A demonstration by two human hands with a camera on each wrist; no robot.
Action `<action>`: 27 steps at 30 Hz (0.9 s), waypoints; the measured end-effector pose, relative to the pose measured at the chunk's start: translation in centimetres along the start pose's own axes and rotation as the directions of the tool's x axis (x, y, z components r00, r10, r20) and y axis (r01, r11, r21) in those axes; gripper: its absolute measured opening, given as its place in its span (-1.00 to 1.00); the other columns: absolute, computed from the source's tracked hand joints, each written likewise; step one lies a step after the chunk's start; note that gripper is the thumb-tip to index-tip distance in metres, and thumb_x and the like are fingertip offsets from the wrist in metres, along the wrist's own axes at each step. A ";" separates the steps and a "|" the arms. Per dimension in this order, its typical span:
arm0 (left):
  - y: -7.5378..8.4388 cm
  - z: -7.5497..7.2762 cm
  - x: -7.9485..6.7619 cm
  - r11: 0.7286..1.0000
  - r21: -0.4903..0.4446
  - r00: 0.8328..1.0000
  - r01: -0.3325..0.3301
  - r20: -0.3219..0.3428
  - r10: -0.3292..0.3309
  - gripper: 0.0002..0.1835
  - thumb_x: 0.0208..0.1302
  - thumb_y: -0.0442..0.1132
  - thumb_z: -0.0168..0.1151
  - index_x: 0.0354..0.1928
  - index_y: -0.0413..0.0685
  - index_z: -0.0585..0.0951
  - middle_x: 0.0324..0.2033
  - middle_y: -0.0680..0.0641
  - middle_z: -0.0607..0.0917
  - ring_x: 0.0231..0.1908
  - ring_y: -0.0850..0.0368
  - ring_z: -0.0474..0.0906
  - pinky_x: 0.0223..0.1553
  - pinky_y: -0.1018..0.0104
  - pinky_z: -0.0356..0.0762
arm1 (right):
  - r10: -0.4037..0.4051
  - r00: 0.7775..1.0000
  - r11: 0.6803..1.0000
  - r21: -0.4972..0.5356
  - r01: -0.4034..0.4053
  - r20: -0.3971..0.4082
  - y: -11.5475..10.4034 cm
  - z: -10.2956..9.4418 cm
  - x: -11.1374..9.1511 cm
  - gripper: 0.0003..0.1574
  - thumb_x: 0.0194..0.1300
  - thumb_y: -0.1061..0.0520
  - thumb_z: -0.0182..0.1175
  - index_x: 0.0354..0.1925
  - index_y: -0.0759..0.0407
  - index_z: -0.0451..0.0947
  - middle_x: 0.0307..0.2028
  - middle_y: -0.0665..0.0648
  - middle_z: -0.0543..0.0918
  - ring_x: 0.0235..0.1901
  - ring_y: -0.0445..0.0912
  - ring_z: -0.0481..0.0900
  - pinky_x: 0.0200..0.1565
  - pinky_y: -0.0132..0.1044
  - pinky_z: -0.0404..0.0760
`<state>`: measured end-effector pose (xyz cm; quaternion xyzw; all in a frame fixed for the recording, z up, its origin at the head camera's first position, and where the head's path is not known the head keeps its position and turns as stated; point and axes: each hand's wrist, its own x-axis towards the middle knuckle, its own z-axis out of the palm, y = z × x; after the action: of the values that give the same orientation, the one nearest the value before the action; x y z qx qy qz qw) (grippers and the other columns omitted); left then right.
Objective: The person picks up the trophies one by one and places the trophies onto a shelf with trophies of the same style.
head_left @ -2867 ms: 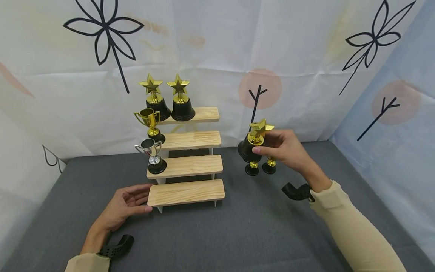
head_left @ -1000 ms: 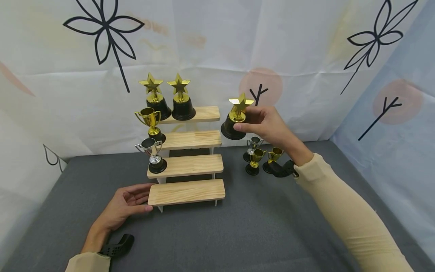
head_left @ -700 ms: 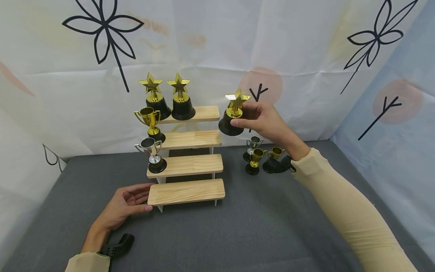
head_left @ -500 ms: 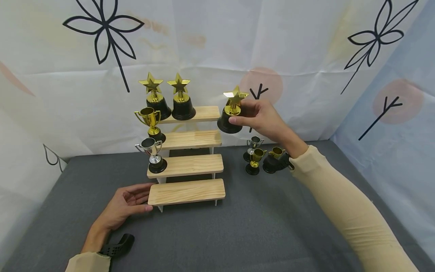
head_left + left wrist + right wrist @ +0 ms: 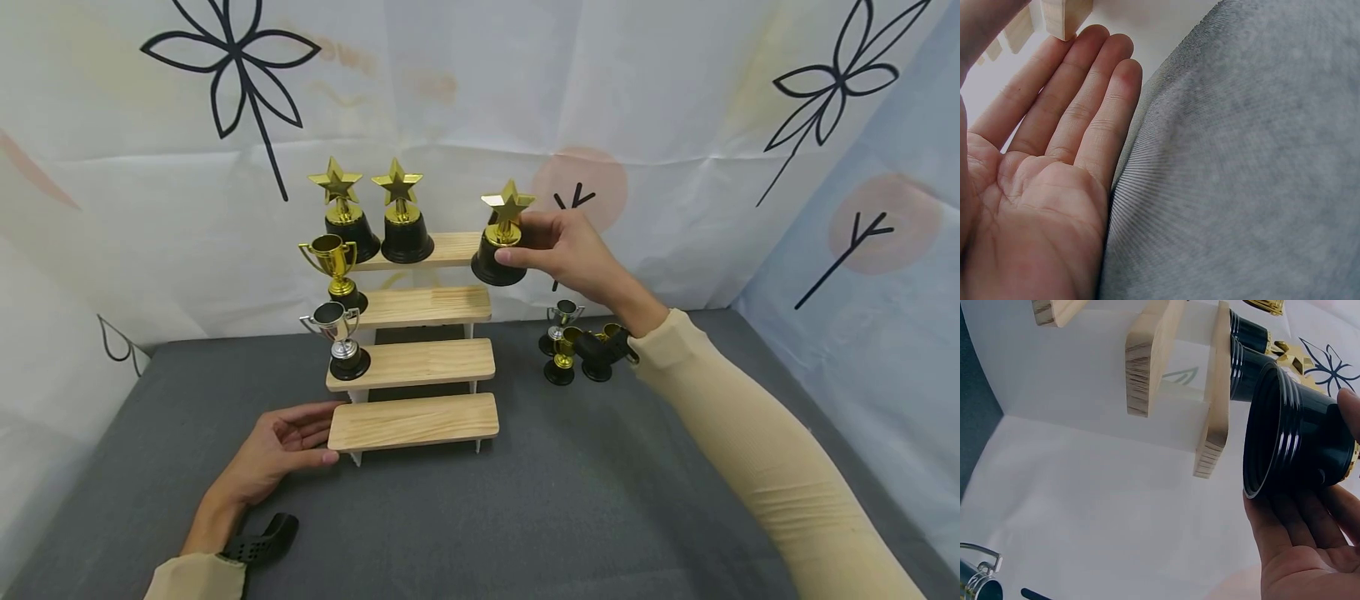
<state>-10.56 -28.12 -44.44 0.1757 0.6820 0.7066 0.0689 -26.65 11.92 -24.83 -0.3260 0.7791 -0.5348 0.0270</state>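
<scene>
My right hand [image 5: 566,250] grips a gold star trophy [image 5: 497,265] by its black base, thumb in front. It is held tilted at the right end of the top step of the wooden display stand [image 5: 412,422]. In the right wrist view the base's hollow underside [image 5: 1263,434] faces the shelf edge, apart from it. Two more star trophies [image 5: 407,237] stand on the top step's left part. A gold cup [image 5: 330,258] and a silver cup [image 5: 335,325] stand on the two steps below. My left hand [image 5: 266,454], fingers extended, touches the lowest step's left end.
On the grey table [image 5: 465,525], right of the stand, are a silver cup [image 5: 562,315] and two gold cups, partly hidden by the black wrist mount [image 5: 606,350]. A patterned white cloth [image 5: 465,100] hangs behind the stand.
My right hand has carried the star trophy up and left, from above the small cups to the top step's right end. The left hand has stayed at the lowest step.
</scene>
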 end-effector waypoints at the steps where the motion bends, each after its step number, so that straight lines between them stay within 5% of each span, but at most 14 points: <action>1: 0.0 0.0 0.0 1.000 -0.002 1.000 -0.001 0.000 0.001 -0.29 0.12 -0.69 0.33 0.32 -0.69 0.27 0.18 0.01 0.64 0.17 0.15 0.60 0.17 0.29 0.61 | -0.001 1.000 1.000 0.000 0.001 0.000 0.0 0.0 0.1 -0.57 0.29 0.17 0.43 0.11 0.27 0.67 -0.05 0.18 0.74 -0.05 -0.02 0.73 0.02 -0.25 0.71; 16: 0.1 0.0 0.0 1.000 -0.005 1.000 -0.007 0.009 0.007 -0.30 0.13 -0.70 0.32 0.32 -0.69 0.29 0.17 0.03 0.64 0.17 0.15 0.60 0.18 0.29 0.60 | 0.033 0.999 0.998 -0.048 -0.033 0.007 -0.6 0.4 1.5 -0.48 0.29 0.12 0.44 0.18 0.24 0.62 0.00 0.16 0.73 -0.01 -0.05 0.71 0.07 -0.20 0.69; 27: 0.1 -0.1 0.0 1.000 -0.001 1.000 -0.013 0.013 0.013 -0.30 0.13 -0.70 0.32 0.32 -0.69 0.28 0.18 0.02 0.64 0.18 0.15 0.59 0.19 0.28 0.60 | -0.033 0.999 0.999 -0.014 0.033 0.042 -0.3 0.8 2.9 -0.53 0.33 0.17 0.39 0.18 0.27 0.63 0.00 0.18 0.73 -0.01 -0.03 0.71 0.08 -0.17 0.70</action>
<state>-10.53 -28.20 -44.39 0.1849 0.6801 0.7060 0.0688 -28.48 9.64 -24.06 -0.3502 0.7768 -0.5224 0.0320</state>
